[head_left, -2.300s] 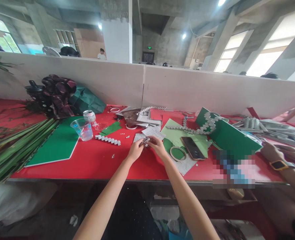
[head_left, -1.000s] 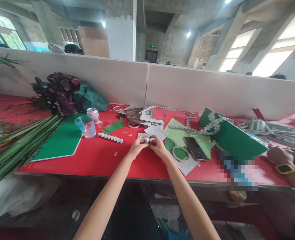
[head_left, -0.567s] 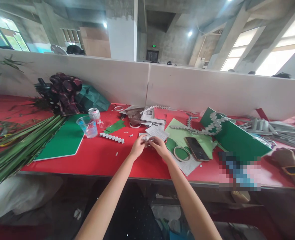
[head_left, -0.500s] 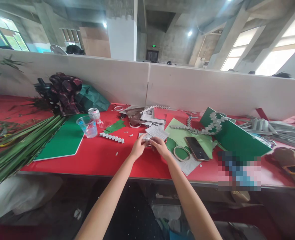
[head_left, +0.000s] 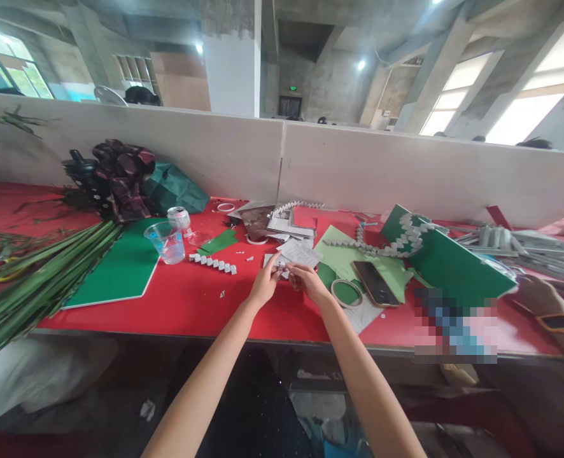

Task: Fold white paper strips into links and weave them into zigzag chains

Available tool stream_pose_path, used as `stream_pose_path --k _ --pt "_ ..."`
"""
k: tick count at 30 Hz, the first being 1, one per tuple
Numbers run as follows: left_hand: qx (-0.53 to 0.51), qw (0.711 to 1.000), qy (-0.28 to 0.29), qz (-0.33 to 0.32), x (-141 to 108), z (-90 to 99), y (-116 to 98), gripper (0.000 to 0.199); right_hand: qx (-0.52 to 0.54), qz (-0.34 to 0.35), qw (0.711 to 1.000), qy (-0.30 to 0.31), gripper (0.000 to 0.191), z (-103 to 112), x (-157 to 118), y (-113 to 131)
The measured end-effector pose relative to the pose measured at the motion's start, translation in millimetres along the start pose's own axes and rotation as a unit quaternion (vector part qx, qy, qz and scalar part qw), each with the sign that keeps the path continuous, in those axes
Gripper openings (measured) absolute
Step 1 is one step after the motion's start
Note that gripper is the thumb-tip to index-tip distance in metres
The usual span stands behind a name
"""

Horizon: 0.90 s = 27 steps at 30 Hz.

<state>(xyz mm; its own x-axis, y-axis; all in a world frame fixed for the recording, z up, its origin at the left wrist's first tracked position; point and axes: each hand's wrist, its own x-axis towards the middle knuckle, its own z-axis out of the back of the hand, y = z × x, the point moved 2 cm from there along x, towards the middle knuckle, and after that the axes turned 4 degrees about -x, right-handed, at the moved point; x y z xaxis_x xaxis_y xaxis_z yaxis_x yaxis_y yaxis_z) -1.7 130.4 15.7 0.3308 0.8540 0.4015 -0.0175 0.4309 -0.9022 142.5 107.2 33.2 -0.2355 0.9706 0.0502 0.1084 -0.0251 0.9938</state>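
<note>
Over the front middle of the red table, my left hand (head_left: 263, 286) and my right hand (head_left: 307, 283) meet with fingertips pinched. Between them is a small whitish folded paper piece (head_left: 282, 265), partly covered by the fingers. Printed paper sheets (head_left: 302, 252) lie just beyond my hands. To the left rests a short zigzag chain of folded paper (head_left: 214, 263). A longer folded-paper chain (head_left: 396, 247) runs over the light green paper and up onto a green board at the right.
A clear plastic cup (head_left: 166, 243) and a can (head_left: 179, 219) stand at the left, near long green leaves (head_left: 48, 273). A roll of tape (head_left: 346, 293) and a phone (head_left: 375, 284) lie right of my hands. Another person's hand (head_left: 540, 299) is at the far right.
My fingers have shifted slightly around the paper piece; the left index finger now points up more and the right fingers are more drawn together. Objects on the table stay put.
</note>
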Motion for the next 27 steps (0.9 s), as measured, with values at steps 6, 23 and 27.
stream_pose_path --k 6,23,27 --pt "0.014 1.000 0.014 0.002 -0.8 -0.6 0.5 0.062 0.093 -0.046 0.995 0.003 0.026 6.4 5.5 -5.0" --pt "0.099 0.994 -0.026 -0.033 0.8 -0.2 -1.0 0.057 0.216 -0.090 0.972 0.031 0.020 8.5 9.4 -15.0" --pt "0.156 0.987 -0.036 -0.017 1.4 0.6 0.5 0.059 0.259 -0.122 0.957 0.035 0.019 8.7 9.8 -16.9"
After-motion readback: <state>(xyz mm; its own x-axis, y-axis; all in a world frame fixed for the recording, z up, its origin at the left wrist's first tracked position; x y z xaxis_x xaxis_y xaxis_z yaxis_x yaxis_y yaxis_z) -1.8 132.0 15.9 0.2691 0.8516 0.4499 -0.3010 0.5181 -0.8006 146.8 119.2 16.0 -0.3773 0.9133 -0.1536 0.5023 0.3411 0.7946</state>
